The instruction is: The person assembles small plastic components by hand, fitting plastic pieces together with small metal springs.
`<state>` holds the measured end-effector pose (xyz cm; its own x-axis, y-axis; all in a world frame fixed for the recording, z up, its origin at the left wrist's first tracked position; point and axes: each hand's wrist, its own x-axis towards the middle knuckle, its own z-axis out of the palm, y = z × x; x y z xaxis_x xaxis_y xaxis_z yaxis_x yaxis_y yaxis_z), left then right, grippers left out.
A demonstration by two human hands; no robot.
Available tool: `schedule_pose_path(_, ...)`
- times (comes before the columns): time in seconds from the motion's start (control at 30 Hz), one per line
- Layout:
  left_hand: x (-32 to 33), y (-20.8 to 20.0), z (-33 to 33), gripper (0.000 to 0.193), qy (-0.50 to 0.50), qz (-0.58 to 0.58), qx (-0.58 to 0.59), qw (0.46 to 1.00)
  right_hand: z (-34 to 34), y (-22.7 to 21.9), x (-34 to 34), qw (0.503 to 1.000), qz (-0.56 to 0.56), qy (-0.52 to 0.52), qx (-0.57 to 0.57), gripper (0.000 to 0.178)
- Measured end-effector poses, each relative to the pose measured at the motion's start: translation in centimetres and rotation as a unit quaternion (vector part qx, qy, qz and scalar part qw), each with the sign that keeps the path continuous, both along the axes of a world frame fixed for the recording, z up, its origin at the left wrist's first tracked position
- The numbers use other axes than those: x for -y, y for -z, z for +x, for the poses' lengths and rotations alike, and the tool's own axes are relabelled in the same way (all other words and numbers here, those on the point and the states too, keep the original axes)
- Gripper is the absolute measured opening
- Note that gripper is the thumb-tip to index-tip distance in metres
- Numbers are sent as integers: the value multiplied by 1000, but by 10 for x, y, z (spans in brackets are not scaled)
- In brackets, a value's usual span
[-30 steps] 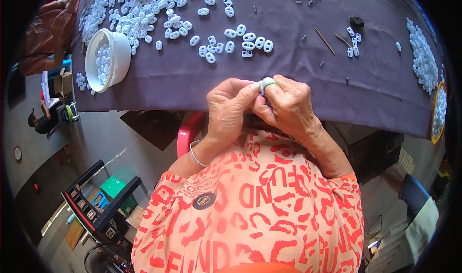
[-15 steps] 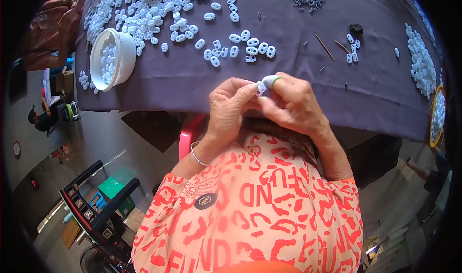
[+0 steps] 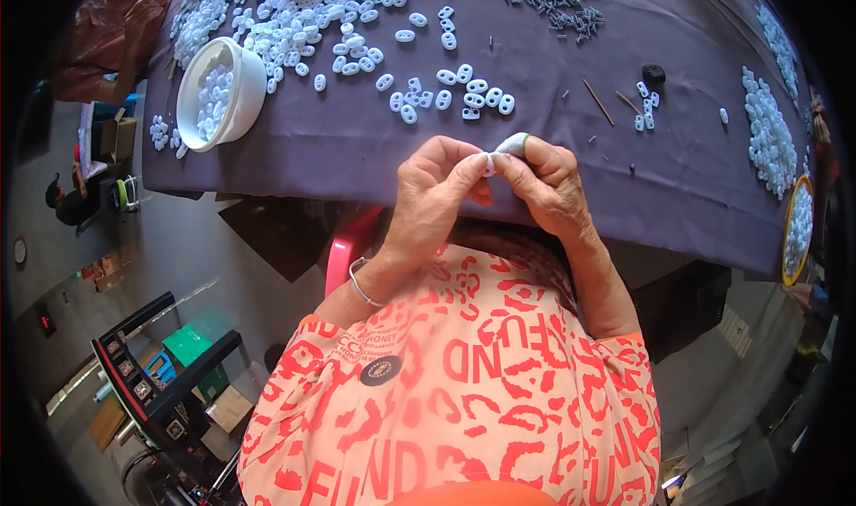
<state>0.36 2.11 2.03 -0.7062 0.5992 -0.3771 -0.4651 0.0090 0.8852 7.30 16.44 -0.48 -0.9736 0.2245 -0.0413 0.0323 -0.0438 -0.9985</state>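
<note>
Both hands meet just above the near edge of the cloth-covered table. My left hand [image 3: 435,185] pinches a small white plastic piece [image 3: 489,164] between thumb and fingers. My right hand [image 3: 551,183] is closed against the same piece, its thumb pressed on it beside the left thumb. A white finger cover [image 3: 512,145] with a green edge sits on the right index finger. The fingertips hide most of the piece. Beyond the hands lies a loose group of white two-hole oval pieces [image 3: 477,86], some joined together.
A white tub [image 3: 246,105] of white pieces stands at the left, before a large heap [image 3: 294,16]. Small dark grey pins [image 3: 557,7] lie at the back. Thin brown sticks [image 3: 598,102] and a dark lump [image 3: 654,74] are at the right, near a yellow-rimmed basket [image 3: 788,238].
My right thumb has come up and in, onto the white piece, and the two hands have drawn closer together. The whole view has shifted slightly.
</note>
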Motion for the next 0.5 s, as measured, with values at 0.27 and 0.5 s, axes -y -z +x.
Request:
schedule_pose_path(0.27, 5, 4, -5, 15, -34, -19, 19, 999, 1, 2, -2, 986, -149, 56, 55, 17)
schedule_pose_path(0.5, 1, 3, -14, 17, -4, -5, 77, 997, 3, -1, -2, 981, -177, 40, 73, 16)
